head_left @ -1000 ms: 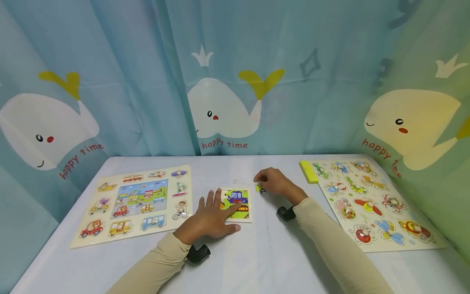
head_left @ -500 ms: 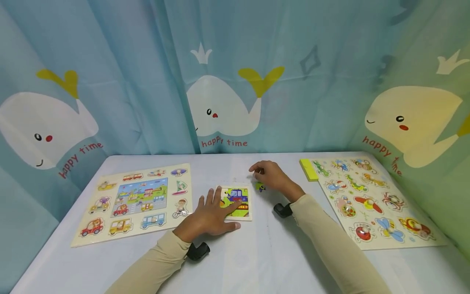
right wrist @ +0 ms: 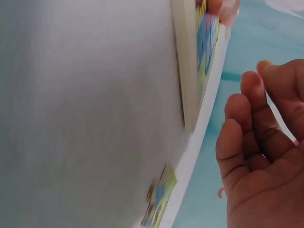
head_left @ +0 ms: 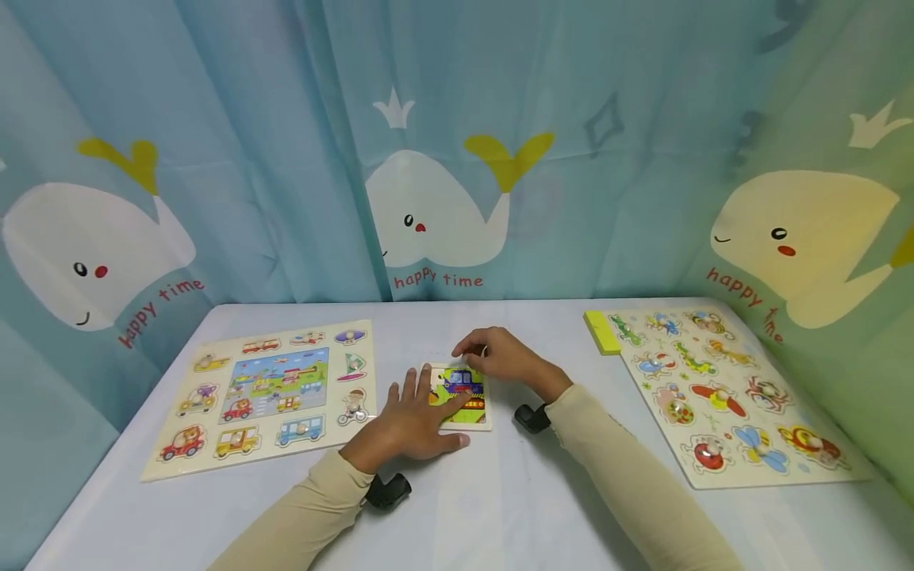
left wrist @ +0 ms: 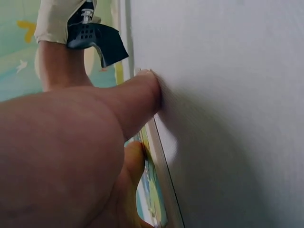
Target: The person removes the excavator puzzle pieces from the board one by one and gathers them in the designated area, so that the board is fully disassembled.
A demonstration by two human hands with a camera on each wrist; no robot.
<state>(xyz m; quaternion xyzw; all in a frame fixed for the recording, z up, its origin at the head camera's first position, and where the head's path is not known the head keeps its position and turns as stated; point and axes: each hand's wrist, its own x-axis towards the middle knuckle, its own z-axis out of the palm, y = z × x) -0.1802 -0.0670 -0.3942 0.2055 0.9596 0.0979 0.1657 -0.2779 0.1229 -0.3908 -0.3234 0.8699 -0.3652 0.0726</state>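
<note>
The small square puzzle [head_left: 471, 416] shows a purple vehicle on green in a pale wooden frame. My left hand [head_left: 417, 420] lies over its left side with fingers spread, the index finger reaching across the picture. In the left wrist view the thumb [left wrist: 137, 95] rests at the frame's edge. My right hand [head_left: 503, 354] is bent over the puzzle's far right corner. The right wrist view has its fingers curled and the thumb tip close to the index finger; whether anything is pinched there cannot be seen. Below lies a loose puzzle piece [right wrist: 160, 194] on the tabletop, hidden in the head view.
A large vehicle peg puzzle [head_left: 267, 452] lies to the left. To the right is an insect peg puzzle [head_left: 671, 428], with a yellow block [head_left: 602, 333] at its far left corner. A blue whale-print curtain [head_left: 307, 238] stands behind the white table [head_left: 471, 515].
My right hand has moved left, from beside the loose piece to the puzzle's far edge. The left hand stays in place on the puzzle.
</note>
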